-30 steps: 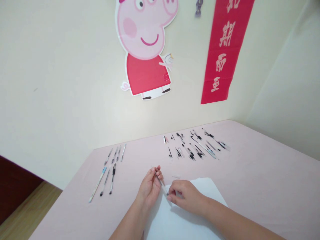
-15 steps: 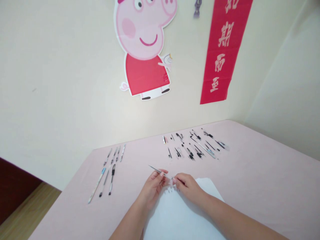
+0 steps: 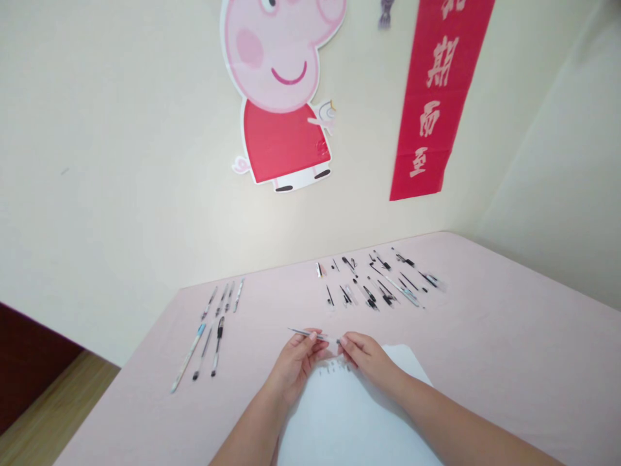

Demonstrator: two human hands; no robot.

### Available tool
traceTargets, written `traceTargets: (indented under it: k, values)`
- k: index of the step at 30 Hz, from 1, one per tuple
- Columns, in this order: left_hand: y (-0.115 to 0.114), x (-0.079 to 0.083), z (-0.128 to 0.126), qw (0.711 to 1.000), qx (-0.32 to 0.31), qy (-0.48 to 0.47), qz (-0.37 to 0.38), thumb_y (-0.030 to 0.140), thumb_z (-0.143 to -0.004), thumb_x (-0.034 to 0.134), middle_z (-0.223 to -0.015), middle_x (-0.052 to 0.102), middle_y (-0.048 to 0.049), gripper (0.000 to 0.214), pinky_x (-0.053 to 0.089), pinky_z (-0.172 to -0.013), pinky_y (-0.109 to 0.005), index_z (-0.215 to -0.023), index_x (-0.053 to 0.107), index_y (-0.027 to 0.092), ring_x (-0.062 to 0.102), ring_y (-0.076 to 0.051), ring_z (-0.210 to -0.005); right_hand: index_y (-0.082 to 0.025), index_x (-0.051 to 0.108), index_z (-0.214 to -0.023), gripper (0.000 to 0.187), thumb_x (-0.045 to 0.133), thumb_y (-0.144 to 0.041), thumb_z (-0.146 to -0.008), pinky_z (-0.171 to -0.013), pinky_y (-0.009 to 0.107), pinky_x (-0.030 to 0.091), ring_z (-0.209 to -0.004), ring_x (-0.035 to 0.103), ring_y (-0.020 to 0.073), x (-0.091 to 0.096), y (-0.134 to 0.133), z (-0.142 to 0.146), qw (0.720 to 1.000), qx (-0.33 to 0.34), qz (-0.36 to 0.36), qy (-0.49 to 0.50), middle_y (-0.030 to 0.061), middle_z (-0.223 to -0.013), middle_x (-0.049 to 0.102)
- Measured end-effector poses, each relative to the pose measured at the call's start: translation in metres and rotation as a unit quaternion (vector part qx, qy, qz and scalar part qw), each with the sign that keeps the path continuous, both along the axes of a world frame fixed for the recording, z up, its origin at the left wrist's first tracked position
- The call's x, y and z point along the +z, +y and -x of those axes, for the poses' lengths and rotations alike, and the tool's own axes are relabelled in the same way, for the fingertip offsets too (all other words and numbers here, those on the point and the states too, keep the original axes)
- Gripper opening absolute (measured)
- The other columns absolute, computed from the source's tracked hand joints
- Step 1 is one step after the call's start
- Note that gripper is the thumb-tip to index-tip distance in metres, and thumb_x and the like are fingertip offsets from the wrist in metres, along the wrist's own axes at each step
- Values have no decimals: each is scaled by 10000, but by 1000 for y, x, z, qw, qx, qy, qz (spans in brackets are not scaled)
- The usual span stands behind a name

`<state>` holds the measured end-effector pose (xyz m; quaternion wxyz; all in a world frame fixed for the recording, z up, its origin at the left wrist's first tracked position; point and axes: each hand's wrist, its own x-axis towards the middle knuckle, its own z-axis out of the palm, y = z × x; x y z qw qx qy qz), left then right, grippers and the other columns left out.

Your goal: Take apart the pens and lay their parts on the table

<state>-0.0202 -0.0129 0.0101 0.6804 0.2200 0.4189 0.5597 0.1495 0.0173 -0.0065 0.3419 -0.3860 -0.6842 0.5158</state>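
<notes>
My left hand [image 3: 295, 359] pinches a thin pen refill [image 3: 303, 333] that lies nearly level, its tip pointing left. My right hand [image 3: 365, 355] is closed on the refill's right end, where a small clear piece [image 3: 334, 340] shows between the two hands. Both hands hover over the far edge of a white sheet of paper [image 3: 349, 414] with a few small marks on it, lying on the pink table [image 3: 485, 349].
Several whole pens [image 3: 213, 323] lie in rows on the table's left. A scatter of taken-apart pen parts [image 3: 378, 281] lies at the back right. Behind the table is a cream wall with a cartoon pig cutout [image 3: 281, 97] and a red banner [image 3: 431, 97].
Both hands have risen and shifted away from me. The refill has swung from slanting down-right to nearly level, and my right hand has moved from the paper to the refill's right end.
</notes>
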Motion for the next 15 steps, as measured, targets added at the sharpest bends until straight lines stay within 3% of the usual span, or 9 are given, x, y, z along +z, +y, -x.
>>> traceTargets:
  k: [4, 15]
  values:
    - [0, -2, 1, 1000, 1, 5, 3, 150, -742, 648, -800, 686, -84, 122, 536, -640, -175, -844, 628, 88, 652, -117, -714, -164, 541, -671, 508, 345, -610, -817, -498, 234, 326, -485, 404, 112, 0, 1, -1, 1000, -5, 4, -4, -32, -507, 416]
    - [2, -2, -3, 998, 46, 23, 42, 78, -781, 577, -727, 687, -78, 61, 532, -543, -132, -784, 637, 71, 656, -99, -633, -167, 531, -620, 340, 400, -387, -843, -574, 247, 358, -592, 486, 139, 2, 1, -2, 993, -35, -95, -53, 3, -581, 506]
